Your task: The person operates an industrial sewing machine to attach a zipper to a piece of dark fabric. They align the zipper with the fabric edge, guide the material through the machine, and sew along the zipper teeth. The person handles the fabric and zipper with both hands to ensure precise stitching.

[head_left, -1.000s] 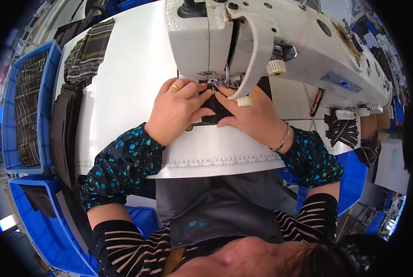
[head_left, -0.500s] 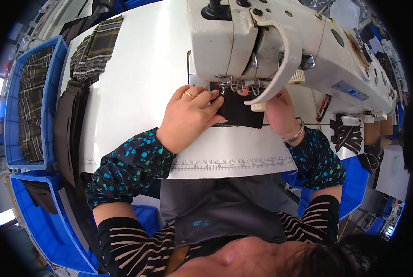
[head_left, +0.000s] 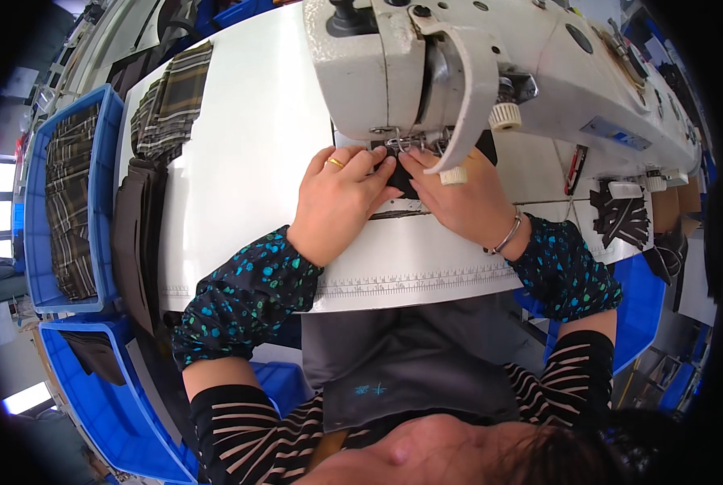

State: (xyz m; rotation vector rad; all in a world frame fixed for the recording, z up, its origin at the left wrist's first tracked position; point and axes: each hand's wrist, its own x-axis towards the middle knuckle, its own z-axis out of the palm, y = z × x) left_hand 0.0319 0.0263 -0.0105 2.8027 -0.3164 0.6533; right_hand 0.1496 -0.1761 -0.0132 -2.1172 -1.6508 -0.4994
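Since half a second ago, both hands barely shifted; they stay pinned at the needle while the head view drifted slightly, machine head sitting a bit more left in frame. Left hand [head_left: 339, 198], ring on one finger, lies flat with fingers together, pressing down on the dark fabric piece [head_left: 402, 182], fingertips right up against the presser foot [head_left: 402, 145]. Right hand [head_left: 457, 202] mirrors it from the other side, fingers flat on the same piece, partly hidden behind the curved white guard of the sewing machine [head_left: 475, 73]. Neither hand pinches or grips; both are open-palmed, holding the cloth by pressure only.

Dark fabric piece: small, black or near-black, mostly covered by the fingers, lying on the white surface [head_left: 248, 162] directly between the two hands and under the needle area. Edge shape cannot be made out.

Doing this well, as I judge it: keep fingertips beside the foot, not under it, press evenly from both sides so the piece feeds straight, let it slide rather than drag it.

Left of the left hand: plaid fabric stack [head_left: 171, 101], dark folded pieces [head_left: 135, 234], and further out a blue bin [head_left: 34, 242]. Beyond the right hand: black cut pieces [head_left: 620, 218].
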